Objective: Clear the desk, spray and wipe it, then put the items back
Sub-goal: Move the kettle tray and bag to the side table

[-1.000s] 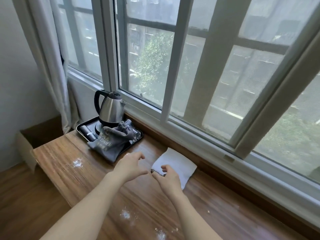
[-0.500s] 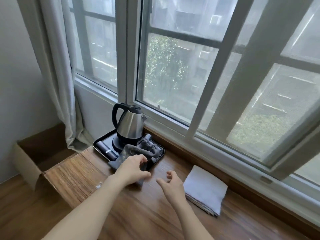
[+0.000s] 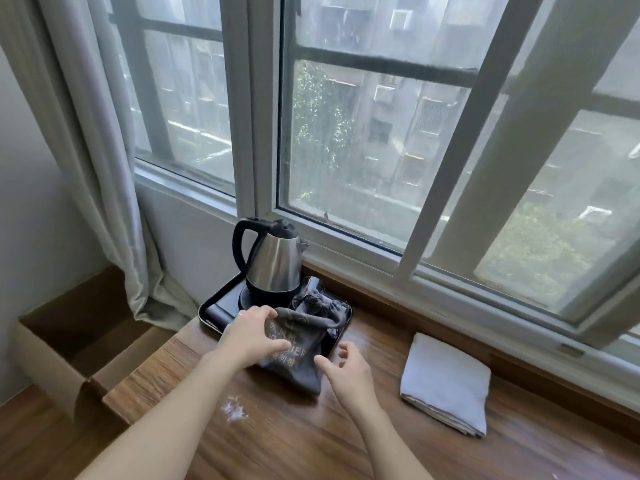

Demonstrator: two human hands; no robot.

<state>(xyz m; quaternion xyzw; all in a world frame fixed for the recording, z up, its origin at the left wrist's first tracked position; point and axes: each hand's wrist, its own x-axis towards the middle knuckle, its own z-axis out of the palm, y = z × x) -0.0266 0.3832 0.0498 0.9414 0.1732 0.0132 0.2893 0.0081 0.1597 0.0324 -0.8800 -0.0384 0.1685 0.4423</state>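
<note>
A black tray (image 3: 212, 307) stands at the back left of the wooden desk (image 3: 277, 441), under the window. On it are a steel kettle (image 3: 273, 265) on its base and a grey drawstring bag (image 3: 298, 355) that hangs over the tray's front edge. My left hand (image 3: 251, 334) lies on the bag's left side with fingers and thumb curved over it. My right hand (image 3: 346, 370) hovers open at the bag's lower right corner, thumb close to the cloth. A folded white cloth (image 3: 446, 382) lies to the right.
White powder spots (image 3: 235, 408) mark the desk near its left end. An open cardboard box (image 3: 69, 355) sits on the floor left of the desk. A curtain (image 3: 93, 161) hangs at the left. The window sill (image 3: 450, 306) runs behind the desk.
Both hands left the white cloth and moved left to the tray. My left hand has come to rest on the grey bag and my right hand has closed in beside it.
</note>
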